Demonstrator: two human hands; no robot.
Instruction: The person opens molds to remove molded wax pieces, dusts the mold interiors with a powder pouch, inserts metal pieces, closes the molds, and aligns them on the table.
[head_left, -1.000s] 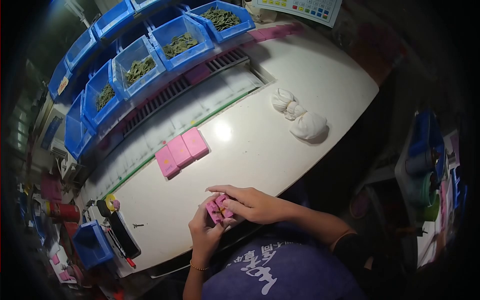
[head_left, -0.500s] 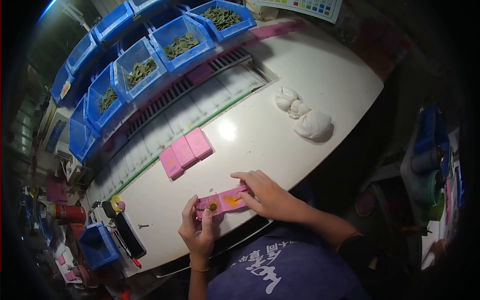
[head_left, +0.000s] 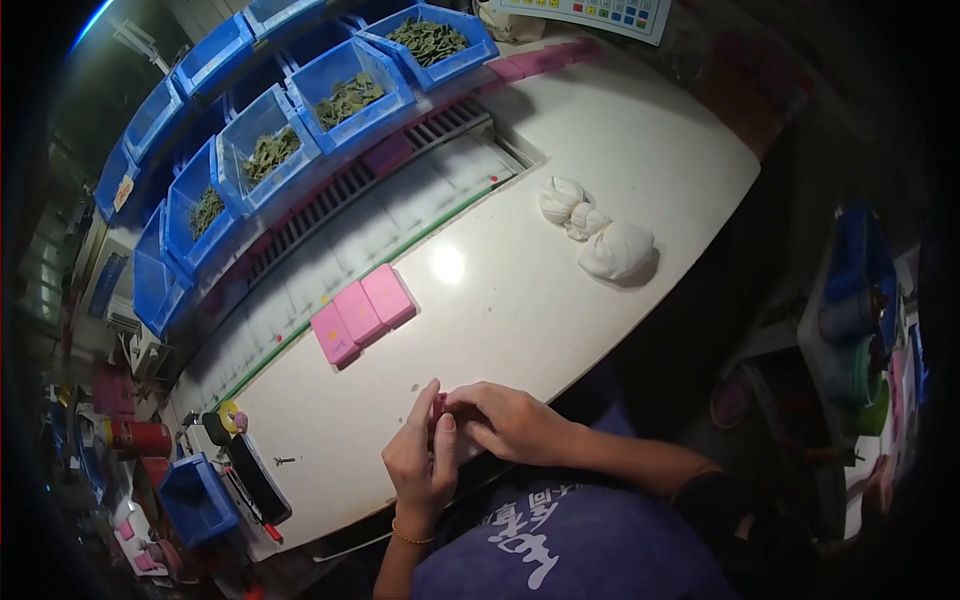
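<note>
Though half-hidden, pink strip (head_left: 439,405) between fingers (head_left: 446,443)

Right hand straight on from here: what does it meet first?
Likely the small pink piece at its fingertips, then the left hand just beyond; exact depth between them is unclear.

We have drawn our left hand (head_left: 420,462) and right hand (head_left: 518,426) together, gathering the once-spread pink strip (head_left: 438,406) between them; the yellow dot (head_left: 324,300) has shifted left.
</note>
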